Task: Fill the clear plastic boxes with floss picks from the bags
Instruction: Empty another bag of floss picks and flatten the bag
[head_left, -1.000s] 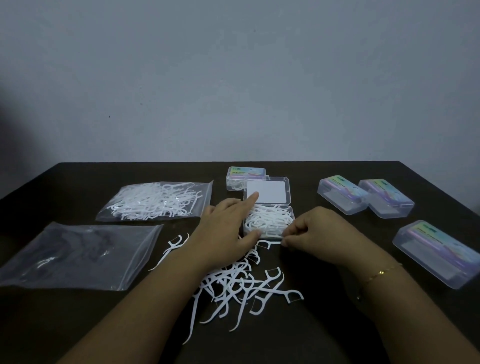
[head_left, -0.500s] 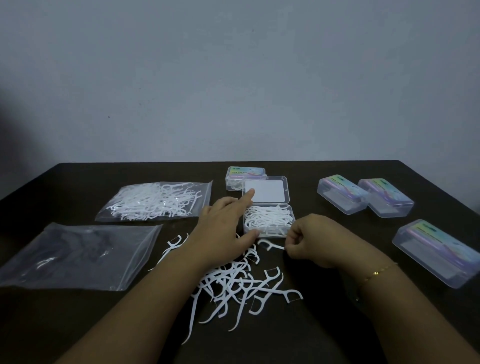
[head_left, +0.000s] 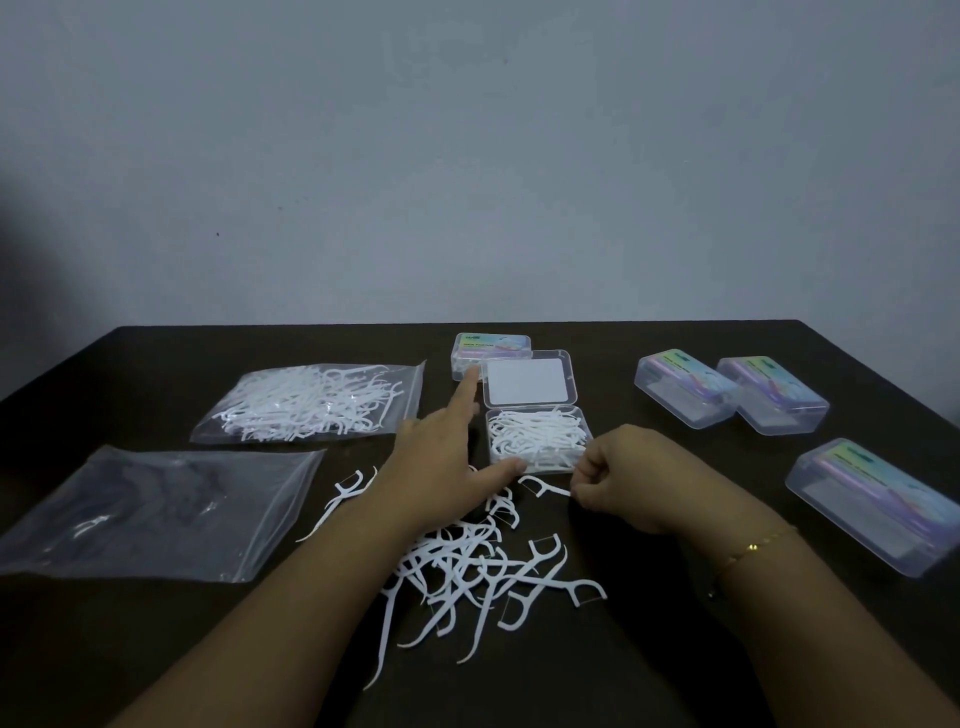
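Since a second ago the right hand (head_left: 631, 480) has drawn back from the front edge of the open box (head_left: 537, 441) toward the lower part of the frame, its curled fingers now pinching the handle end of a single floss pick (head_left: 543, 487) that lies just below the box, while the left hand's forefinger has swung up to the upper left, off the lid. The open box sits at centre frame, heaped with white picks, its lid (head_left: 527, 385) laid flat behind it with a white card inside. A closed box (head_left: 488, 348) stands behind the lid, two closed boxes (head_left: 727, 392) sit side by side at the upper right, and one more (head_left: 878, 506) lies at the right edge. At the upper left a zip bag (head_left: 311, 402) holds many picks; below it a second bag (head_left: 156, 512) is almost empty. The left hand (head_left: 447, 457) lies open, fingers straight, thumb tip touching the box's near left corner. A loose pile of picks (head_left: 478, 566) is scattered below both hands. The bench (head_left: 675, 649) is dark brown; behind it rises a plain grey wall (head_left: 467, 156).
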